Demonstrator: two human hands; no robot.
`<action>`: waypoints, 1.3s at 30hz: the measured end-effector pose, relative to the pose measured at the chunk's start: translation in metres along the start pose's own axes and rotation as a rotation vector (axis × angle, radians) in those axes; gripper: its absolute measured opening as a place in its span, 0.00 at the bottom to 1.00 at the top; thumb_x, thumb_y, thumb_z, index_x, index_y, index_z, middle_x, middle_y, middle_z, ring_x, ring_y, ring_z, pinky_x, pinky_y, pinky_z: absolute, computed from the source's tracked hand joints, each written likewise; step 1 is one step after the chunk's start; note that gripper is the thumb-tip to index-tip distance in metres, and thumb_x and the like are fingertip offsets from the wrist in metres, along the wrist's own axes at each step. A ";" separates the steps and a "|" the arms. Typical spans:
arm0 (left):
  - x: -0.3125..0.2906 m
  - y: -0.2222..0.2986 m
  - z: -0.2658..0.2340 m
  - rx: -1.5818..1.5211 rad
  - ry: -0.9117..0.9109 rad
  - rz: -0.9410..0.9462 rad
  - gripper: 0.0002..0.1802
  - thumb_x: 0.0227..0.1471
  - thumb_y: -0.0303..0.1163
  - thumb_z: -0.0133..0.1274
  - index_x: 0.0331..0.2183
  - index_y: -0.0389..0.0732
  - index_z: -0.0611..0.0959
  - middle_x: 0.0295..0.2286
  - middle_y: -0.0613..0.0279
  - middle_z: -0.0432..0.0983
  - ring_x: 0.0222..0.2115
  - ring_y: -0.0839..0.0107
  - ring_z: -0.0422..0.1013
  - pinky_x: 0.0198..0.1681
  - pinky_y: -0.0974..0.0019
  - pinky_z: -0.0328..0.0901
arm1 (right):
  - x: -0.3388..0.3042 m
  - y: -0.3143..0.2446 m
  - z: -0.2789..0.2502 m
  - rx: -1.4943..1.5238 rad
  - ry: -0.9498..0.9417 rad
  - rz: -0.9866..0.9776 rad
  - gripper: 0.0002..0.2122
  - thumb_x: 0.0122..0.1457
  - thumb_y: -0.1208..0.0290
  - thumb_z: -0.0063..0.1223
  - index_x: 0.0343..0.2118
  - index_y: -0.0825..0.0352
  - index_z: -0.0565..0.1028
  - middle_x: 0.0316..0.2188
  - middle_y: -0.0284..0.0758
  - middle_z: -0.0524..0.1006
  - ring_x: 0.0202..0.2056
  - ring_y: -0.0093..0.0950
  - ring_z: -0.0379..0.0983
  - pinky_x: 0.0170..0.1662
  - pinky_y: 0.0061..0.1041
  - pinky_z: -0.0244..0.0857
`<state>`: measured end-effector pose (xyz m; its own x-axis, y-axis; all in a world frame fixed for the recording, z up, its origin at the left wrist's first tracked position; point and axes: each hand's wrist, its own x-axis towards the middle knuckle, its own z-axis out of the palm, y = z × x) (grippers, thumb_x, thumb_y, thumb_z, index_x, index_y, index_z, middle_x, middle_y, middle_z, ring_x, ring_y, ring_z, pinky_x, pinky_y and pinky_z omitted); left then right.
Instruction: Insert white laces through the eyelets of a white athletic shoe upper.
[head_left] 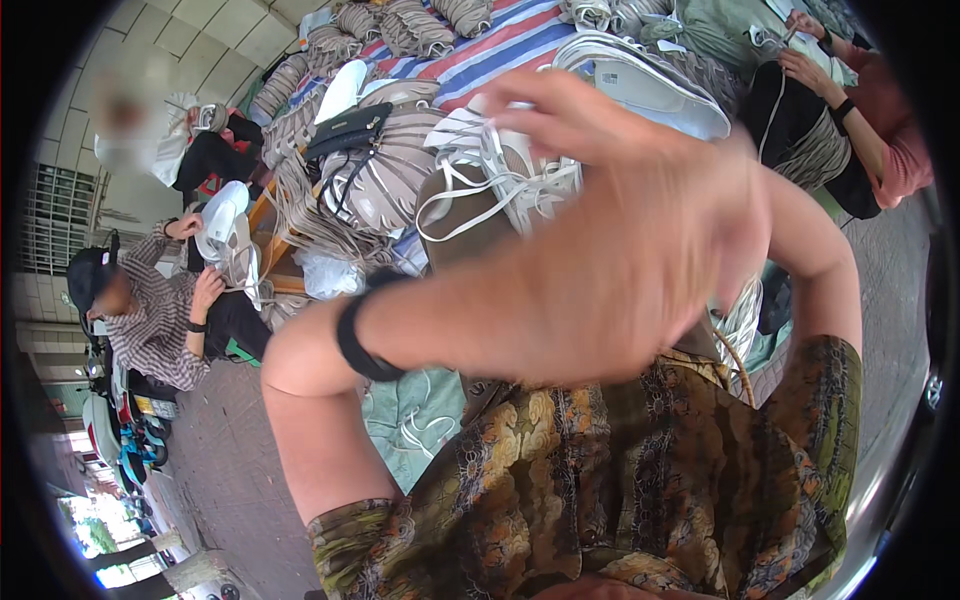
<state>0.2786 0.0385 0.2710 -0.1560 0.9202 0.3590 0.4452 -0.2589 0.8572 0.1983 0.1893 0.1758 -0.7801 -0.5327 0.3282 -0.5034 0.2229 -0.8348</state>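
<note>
A white and beige sneaker with loose white laces lies on my lap, partly hidden behind my arms. My right hand is stretched over it from the right, fingers extended and apart, somewhat blurred, with nothing visible in them. Crossing in front from the left, my left hand overlaps my right forearm in the picture. Motion smears its fingers, so I cannot see whether they hold anything. A black band circles my left wrist.
Bundled beige sneakers lie on a striped sheet. A black pouch rests on another bundle. Large white shoe parts lie ahead. A capped person at left handles a shoe; another person's hands work at far right.
</note>
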 end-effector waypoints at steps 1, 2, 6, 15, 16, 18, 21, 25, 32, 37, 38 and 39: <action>0.005 0.009 -0.022 0.427 0.142 0.065 0.11 0.56 0.35 0.50 0.34 0.36 0.73 0.22 0.56 0.73 0.21 0.63 0.72 0.24 0.64 0.65 | -0.039 0.010 -0.011 0.133 -0.031 -0.078 0.11 0.61 0.72 0.48 0.46 0.65 0.74 0.34 0.38 0.78 0.31 0.27 0.75 0.34 0.27 0.70; 0.008 0.018 -0.044 0.868 0.291 0.114 0.15 0.55 0.39 0.52 0.36 0.36 0.74 0.22 0.57 0.74 0.21 0.65 0.72 0.25 0.63 0.65 | -0.053 0.018 -0.009 0.276 -0.074 -0.168 0.09 0.59 0.73 0.51 0.41 0.65 0.77 0.33 0.42 0.79 0.36 0.35 0.78 0.40 0.34 0.71; 0.103 -0.008 -0.124 -0.070 0.239 0.157 0.13 0.56 0.27 0.48 0.43 0.33 0.68 0.34 0.52 0.72 0.30 0.66 0.75 0.32 0.63 0.72 | -0.094 0.057 0.025 -0.629 -0.126 0.093 0.17 0.50 0.80 0.54 0.45 0.67 0.71 0.38 0.43 0.75 0.35 0.43 0.76 0.36 0.40 0.70; -0.058 -0.209 -0.175 0.780 0.431 -0.452 0.16 0.48 0.34 0.53 0.39 0.37 0.80 0.34 0.49 0.79 0.36 0.56 0.76 0.41 0.58 0.68 | -0.108 0.060 0.028 -0.928 -0.299 0.162 0.20 0.47 0.79 0.57 0.45 0.66 0.69 0.33 0.41 0.71 0.30 0.42 0.74 0.31 0.38 0.67; -0.073 -0.208 -0.158 0.669 0.362 -0.582 0.15 0.48 0.34 0.54 0.39 0.38 0.80 0.34 0.51 0.79 0.36 0.57 0.76 0.41 0.59 0.68 | -0.114 0.056 0.021 -0.838 -0.331 0.169 0.20 0.48 0.77 0.58 0.46 0.66 0.69 0.33 0.40 0.72 0.30 0.42 0.74 0.31 0.38 0.67; -0.092 -0.194 -0.125 0.610 0.421 -0.620 0.14 0.47 0.33 0.57 0.37 0.39 0.80 0.31 0.55 0.78 0.33 0.63 0.74 0.39 0.62 0.68 | -0.113 0.039 0.017 -0.688 -0.241 0.184 0.20 0.49 0.75 0.60 0.45 0.66 0.69 0.33 0.40 0.72 0.31 0.43 0.74 0.31 0.38 0.67; -0.096 -0.190 -0.096 0.669 0.436 -0.529 0.13 0.45 0.32 0.58 0.36 0.39 0.81 0.30 0.56 0.73 0.32 0.60 0.72 0.38 0.61 0.67 | -0.107 0.037 0.027 -0.542 -0.057 0.179 0.21 0.50 0.69 0.63 0.46 0.65 0.68 0.33 0.41 0.73 0.32 0.45 0.73 0.32 0.39 0.68; -0.093 -0.209 -0.080 0.839 0.396 -0.333 0.12 0.45 0.31 0.57 0.35 0.40 0.81 0.30 0.55 0.71 0.34 0.57 0.70 0.41 0.60 0.66 | -0.096 0.048 0.050 -0.603 0.006 0.105 0.16 0.51 0.72 0.61 0.43 0.65 0.70 0.31 0.41 0.73 0.31 0.44 0.73 0.33 0.37 0.68; -0.101 -0.206 -0.095 0.577 0.365 -0.444 0.08 0.45 0.28 0.57 0.32 0.38 0.82 0.26 0.57 0.74 0.31 0.60 0.72 0.37 0.62 0.65 | -0.098 0.056 0.007 0.451 0.172 0.586 0.03 0.61 0.73 0.50 0.33 0.65 0.71 0.25 0.30 0.73 0.17 0.17 0.62 0.21 0.16 0.57; -0.095 -0.191 -0.105 0.310 0.367 -0.689 0.06 0.48 0.27 0.56 0.29 0.35 0.82 0.19 0.63 0.75 0.21 0.78 0.70 0.28 0.69 0.66 | -0.140 0.071 -0.053 0.907 0.628 0.409 0.08 0.63 0.72 0.48 0.43 0.67 0.70 0.30 0.32 0.75 0.18 0.14 0.59 0.21 0.14 0.56; -0.100 -0.194 -0.109 0.321 0.355 -0.690 0.05 0.50 0.26 0.54 0.28 0.35 0.82 0.19 0.66 0.75 0.19 0.80 0.69 0.26 0.71 0.65 | -0.147 0.075 -0.064 0.928 0.656 0.429 0.09 0.63 0.72 0.48 0.45 0.67 0.72 0.33 0.31 0.77 0.22 0.16 0.65 0.25 0.16 0.60; -0.105 -0.197 -0.114 0.319 0.358 -0.692 0.05 0.50 0.26 0.54 0.28 0.35 0.82 0.19 0.66 0.75 0.19 0.80 0.69 0.26 0.71 0.65 | -0.148 0.078 -0.067 0.928 0.653 0.431 0.09 0.63 0.72 0.48 0.45 0.67 0.72 0.33 0.31 0.77 0.22 0.16 0.65 0.25 0.16 0.60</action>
<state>0.1069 -0.0400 0.1063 -0.7317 0.6783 -0.0676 0.3657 0.4743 0.8008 0.2495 0.3402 0.0917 -0.9930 0.0123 -0.1173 0.0928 -0.5317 -0.8418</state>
